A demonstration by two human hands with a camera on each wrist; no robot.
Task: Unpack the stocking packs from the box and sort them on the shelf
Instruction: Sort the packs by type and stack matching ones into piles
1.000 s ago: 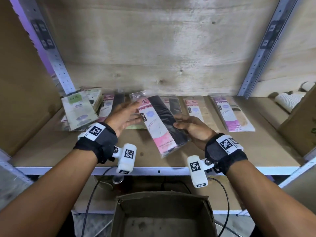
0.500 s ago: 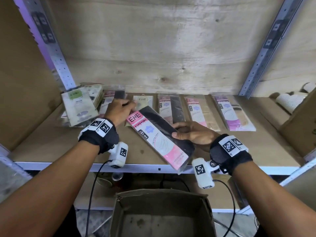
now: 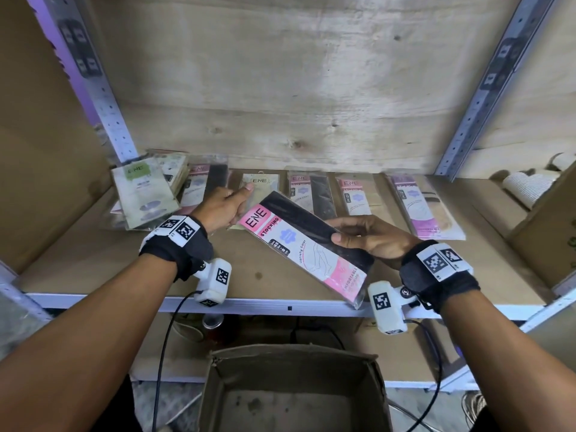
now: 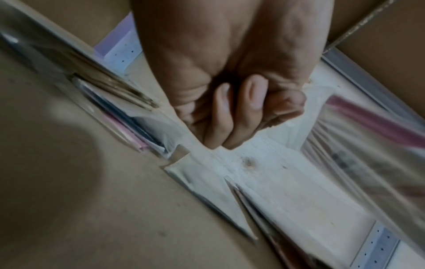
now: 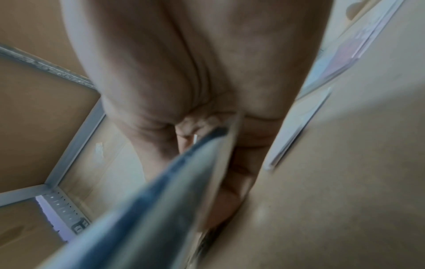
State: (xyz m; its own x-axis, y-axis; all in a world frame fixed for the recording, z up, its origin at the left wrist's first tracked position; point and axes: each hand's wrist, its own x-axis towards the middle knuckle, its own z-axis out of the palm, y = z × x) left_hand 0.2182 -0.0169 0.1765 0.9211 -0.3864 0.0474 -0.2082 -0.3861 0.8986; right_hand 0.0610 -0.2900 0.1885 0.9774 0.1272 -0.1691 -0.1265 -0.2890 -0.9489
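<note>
My right hand (image 3: 358, 235) grips a pink-and-black stocking pack (image 3: 299, 244) by its long right edge and holds it slanted just above the shelf board (image 3: 93, 260). The left hand (image 3: 230, 207) is at the pack's top left corner, fingers curled, and seems to pinch its clear edge. In the left wrist view the curled fingers (image 4: 241, 112) meet the pack's plastic (image 4: 345, 145). The right wrist view has the pack (image 5: 149, 209) edge-on under my palm. The open cardboard box (image 3: 218, 385) stands below the shelf, its visible floor bare.
Several packs lie in a row at the back: a leaning stack (image 3: 143, 191) at left, a beige pack (image 3: 265, 182), pink ones (image 3: 355, 194) and a purple one (image 3: 420, 207). Metal uprights (image 3: 467, 120) flank the bay. White rolls (image 3: 523, 188) and a carton sit at right.
The held pack has tipped from upright to slanted, its top swinging left and its bottom coming out over the shelf's front edge. The left hand shifted from the pack's side to its top corner.
</note>
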